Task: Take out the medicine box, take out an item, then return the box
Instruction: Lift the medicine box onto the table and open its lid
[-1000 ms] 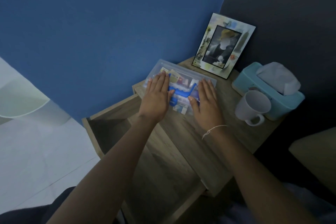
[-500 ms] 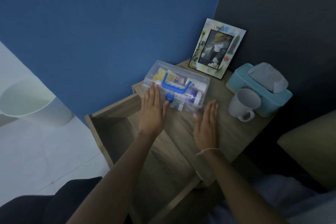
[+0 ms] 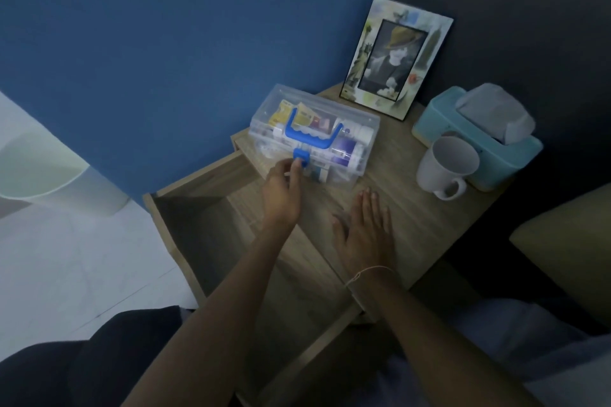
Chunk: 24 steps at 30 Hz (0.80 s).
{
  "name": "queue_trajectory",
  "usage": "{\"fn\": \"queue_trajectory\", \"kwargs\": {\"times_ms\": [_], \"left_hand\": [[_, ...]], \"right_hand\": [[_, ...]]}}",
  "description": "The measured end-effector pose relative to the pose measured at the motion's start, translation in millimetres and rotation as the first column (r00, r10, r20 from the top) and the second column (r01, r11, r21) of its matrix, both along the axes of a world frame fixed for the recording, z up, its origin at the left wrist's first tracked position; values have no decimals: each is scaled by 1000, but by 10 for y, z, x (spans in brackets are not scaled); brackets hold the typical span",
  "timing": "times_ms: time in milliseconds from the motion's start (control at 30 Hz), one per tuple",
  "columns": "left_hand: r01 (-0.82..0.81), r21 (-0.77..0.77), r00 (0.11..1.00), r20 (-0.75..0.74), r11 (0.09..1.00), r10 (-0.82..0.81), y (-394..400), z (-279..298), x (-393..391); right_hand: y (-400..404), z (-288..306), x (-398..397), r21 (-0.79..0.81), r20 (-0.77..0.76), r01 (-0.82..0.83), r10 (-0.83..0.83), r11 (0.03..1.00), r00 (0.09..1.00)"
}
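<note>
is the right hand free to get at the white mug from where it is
Probably yes: the right hand lies open and flat on the nightstand, with bare wood between it and the white mug.

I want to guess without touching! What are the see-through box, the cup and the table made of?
Medicine box: probably clear glossy plastic; packets show through, and its handle is blue. Cup: looks like smooth white ceramic, maybe plastic. Table: wood or wood-look board, matte, with grain lines.

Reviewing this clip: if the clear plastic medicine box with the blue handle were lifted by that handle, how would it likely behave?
The clear plastic medicine box looks rigid, so it should probably keep its shape. It appears packed with small cartons, so contents may shift little. The left hand is at the blue front latch; if that is undone, the lid could swing open when lifted by the blue handle.
</note>
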<state>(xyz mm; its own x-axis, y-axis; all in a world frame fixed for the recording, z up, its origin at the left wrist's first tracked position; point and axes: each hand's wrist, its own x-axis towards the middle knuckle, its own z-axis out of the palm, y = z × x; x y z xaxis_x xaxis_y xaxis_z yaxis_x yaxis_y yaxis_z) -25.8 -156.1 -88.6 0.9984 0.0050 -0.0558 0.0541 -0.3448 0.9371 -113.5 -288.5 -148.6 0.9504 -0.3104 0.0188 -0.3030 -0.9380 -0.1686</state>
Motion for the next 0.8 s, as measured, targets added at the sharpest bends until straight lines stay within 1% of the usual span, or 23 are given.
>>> {"fn": "queue_trajectory", "kwargs": {"times_ms": [100,167,200,300,533,800], "left_hand": [[-173,-203,976,-167,964,140,-131,91,87],[-269,-283,940,-285,921,187,-175,114,137],[-295,-295,928,-316,909,199,-182,120,156],[-304,-304,921,-336,903,197,-182,124,187],[-292,-396,908,-401,871,123,-161,124,191],[-258,-388,911,-403,885,89,-119,145,203]], "right_hand": [[-1,0,4,-9,1,4,-4,1000,1000],[0,-4,8,-6,10,6,-6,1000,1000],[2,-9,8,-1,17,5,-5,1000,1000],[-2,-23,6,3,26,8,-8,1000,1000],[5,-37,4,-26,9,18,-18,999,1000],[2,-25,-6,-32,2,11,-11,999,1000]]}}
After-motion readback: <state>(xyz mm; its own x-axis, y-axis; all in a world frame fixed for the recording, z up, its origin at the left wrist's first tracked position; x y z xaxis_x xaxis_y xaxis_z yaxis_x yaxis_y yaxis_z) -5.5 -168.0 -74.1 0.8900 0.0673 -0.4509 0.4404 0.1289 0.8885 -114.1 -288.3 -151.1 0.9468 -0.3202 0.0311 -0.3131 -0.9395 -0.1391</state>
